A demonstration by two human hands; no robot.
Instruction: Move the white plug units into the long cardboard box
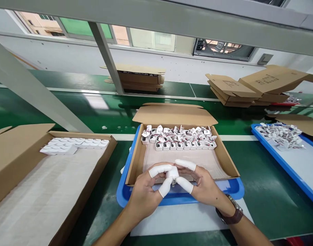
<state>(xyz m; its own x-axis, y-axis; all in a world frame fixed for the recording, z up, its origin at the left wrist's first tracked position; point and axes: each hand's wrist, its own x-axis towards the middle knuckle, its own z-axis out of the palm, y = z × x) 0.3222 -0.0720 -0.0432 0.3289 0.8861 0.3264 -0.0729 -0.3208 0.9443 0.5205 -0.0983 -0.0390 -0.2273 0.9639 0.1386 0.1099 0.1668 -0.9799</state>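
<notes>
Between my two hands is a small white plug charger (172, 172), its metal prongs pointing down toward me. My left hand (147, 191) pinches it from the left with thumb and forefinger, both wearing white finger cots. From the right, my right hand (201, 186) grips the same charger, its thumb and a finger covered in white cots too. Just beyond, an open cardboard box (174, 114) holds rows of open white housings (182, 138) with wires and small parts showing. That box rests in a blue tray (239, 191).
At left, an open cardboard box (110, 150) contains closed white units (69, 145) at its far end. A second blue tray (279, 162) on the right carries a heap of white parts (282, 135). Grey frame posts (105, 54) rise ahead; further boxes (141, 80) stand behind.
</notes>
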